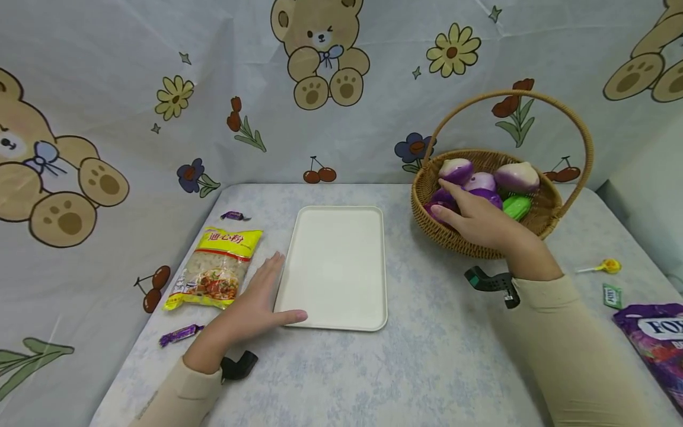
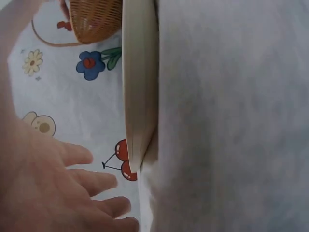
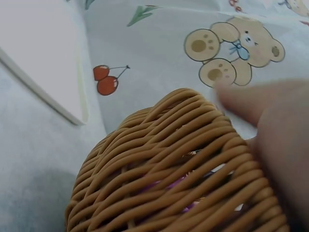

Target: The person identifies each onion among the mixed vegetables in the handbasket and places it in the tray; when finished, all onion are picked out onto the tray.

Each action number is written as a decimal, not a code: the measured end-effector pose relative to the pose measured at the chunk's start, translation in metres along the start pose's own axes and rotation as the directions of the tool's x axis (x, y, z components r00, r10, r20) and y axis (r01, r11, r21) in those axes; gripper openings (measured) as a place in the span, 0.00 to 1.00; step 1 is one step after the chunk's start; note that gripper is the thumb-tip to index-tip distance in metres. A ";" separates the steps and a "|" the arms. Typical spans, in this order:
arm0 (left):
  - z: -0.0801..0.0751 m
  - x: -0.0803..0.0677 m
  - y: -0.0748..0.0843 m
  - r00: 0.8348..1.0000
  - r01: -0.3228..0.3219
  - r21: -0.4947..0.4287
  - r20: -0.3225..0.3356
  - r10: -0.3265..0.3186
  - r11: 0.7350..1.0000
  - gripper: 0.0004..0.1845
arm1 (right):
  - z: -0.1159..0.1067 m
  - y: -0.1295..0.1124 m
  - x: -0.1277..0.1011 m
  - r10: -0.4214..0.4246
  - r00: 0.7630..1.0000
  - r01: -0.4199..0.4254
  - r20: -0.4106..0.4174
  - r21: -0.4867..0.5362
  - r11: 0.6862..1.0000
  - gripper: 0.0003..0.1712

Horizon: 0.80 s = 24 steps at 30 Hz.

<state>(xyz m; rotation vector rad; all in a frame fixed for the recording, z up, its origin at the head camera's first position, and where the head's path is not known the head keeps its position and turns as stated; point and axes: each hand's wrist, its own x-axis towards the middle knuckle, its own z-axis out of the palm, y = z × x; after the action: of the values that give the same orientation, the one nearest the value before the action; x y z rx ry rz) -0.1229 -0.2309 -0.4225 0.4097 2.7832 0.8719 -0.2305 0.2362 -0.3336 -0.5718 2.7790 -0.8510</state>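
At the left edge of the white rectangular tray (image 1: pixel 341 267), my left hand (image 1: pixel 255 305) is spread with straight fingers and the thumb near the tray's front corner. It holds nothing; the left wrist view shows its fingers (image 2: pixel 94 183) apart from the tray's side (image 2: pixel 140 87). My right hand (image 1: pixel 477 216) reaches over the near rim of the wicker basket (image 1: pixel 443 237), thumb and index finger spread above a dark purple vegetable (image 1: pixel 444 198). Whether they touch it is unclear. Purple-and-white, turnip-like vegetables (image 1: pixel 517 177) and a green vegetable (image 1: pixel 516 207) lie in the basket.
Left of the tray lie a yellow pasta bag (image 1: pixel 216 270) and purple wrapped candies (image 1: pixel 180 335), (image 1: pixel 235 216). At right are a yellow lollipop (image 1: pixel 608 266), a small green packet (image 1: pixel 612 296) and a purple bag (image 1: pixel 653 344). The basket's tall handle (image 1: pixel 587 139) arches above it.
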 end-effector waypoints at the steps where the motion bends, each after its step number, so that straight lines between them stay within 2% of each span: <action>1: 0.002 0.000 0.000 1.000 0.013 -0.003 0.010 -0.013 1.000 0.72 | 0.000 0.001 0.000 0.000 1.000 0.000 0.009 -0.004 1.000 0.46; 6: 0.008 0.000 -0.003 0.996 0.076 -0.013 0.040 -0.075 0.997 0.80 | 0.002 0.004 0.002 0.008 0.999 -0.007 0.036 -0.029 1.000 0.39; 9: 0.009 0.001 -0.006 0.995 0.086 -0.027 0.058 -0.085 0.996 0.82 | 0.002 0.004 0.004 0.001 1.000 0.001 0.027 -0.050 0.999 0.38; 17: 0.011 0.004 -0.010 0.997 0.060 -0.041 0.057 -0.057 0.997 0.81 | 0.002 0.005 0.012 -0.034 0.999 0.033 -0.007 -0.125 0.992 0.37; 24: 0.013 0.005 -0.010 0.995 0.076 -0.055 0.075 -0.072 0.996 0.81 | 0.006 0.004 0.023 -0.043 0.999 0.040 -0.020 -0.158 0.987 0.32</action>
<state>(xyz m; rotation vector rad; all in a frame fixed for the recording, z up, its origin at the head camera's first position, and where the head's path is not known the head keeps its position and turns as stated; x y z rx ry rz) -0.1258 -0.2307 -0.4394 0.3200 2.6811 0.8999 -0.2506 0.2270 -0.3427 -0.6514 2.8832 -0.6531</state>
